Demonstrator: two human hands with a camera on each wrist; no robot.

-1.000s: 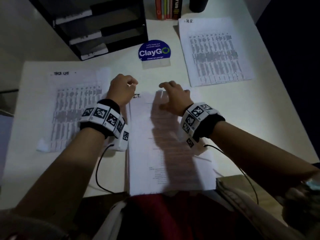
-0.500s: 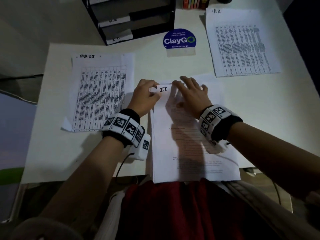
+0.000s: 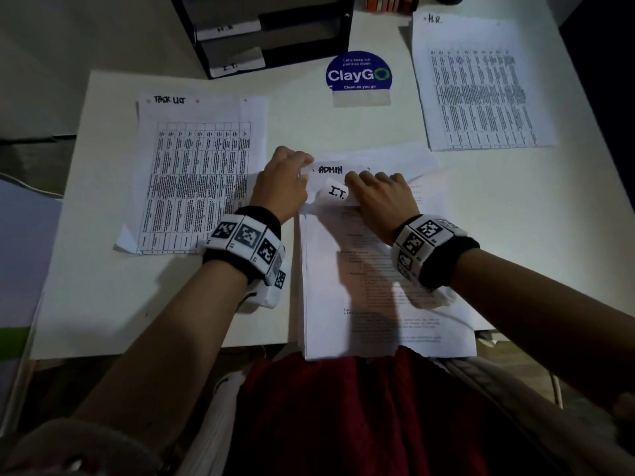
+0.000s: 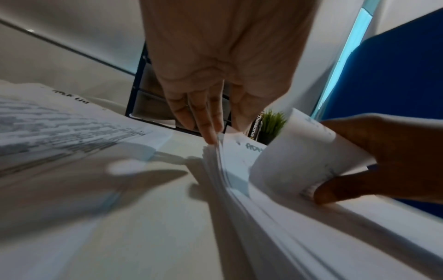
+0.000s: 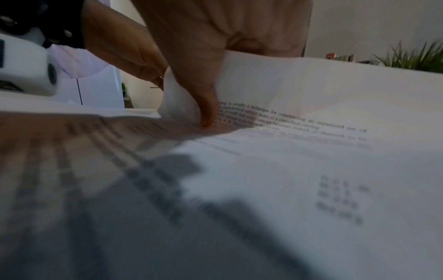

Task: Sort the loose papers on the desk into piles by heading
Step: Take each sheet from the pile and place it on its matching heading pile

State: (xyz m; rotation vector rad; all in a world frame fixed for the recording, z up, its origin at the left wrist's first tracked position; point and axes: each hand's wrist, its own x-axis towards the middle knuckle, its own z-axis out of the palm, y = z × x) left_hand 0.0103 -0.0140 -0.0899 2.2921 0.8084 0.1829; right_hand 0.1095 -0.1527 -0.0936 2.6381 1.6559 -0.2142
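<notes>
A thick stack of papers (image 3: pixel 385 304) lies at the desk's front edge. Its top sheet, headed "I.T." (image 3: pixel 335 193), is rolled back toward me at its top edge. My right hand (image 3: pixel 378 197) pinches that curl, with the thumb under the roll (image 5: pixel 203 98). Under it a sheet headed "ADMIN" (image 3: pixel 330 170) shows. My left hand (image 3: pixel 285 180) pinches the raised top left corner of the sheets beneath (image 4: pixel 215 144). A pile headed "TASK LIST" (image 3: pixel 199 173) lies to the left. A pile headed "H.R." (image 3: pixel 481 87) lies at the far right.
A black tray organiser (image 3: pixel 268 29) with labelled shelves stands at the back. A blue ClayGo sticker (image 3: pixel 359 75) is fixed on the desk (image 3: pixel 309 125) beside it. Books (image 3: pixel 388 1) line the far edge, and a small green plant (image 4: pixel 271 125) stands behind them.
My right hand has rolled the I.T. sheet's top edge back toward me, uncovering the ADMIN heading. My left hand has let go of the I.T. corner and now holds the sheets beneath.
</notes>
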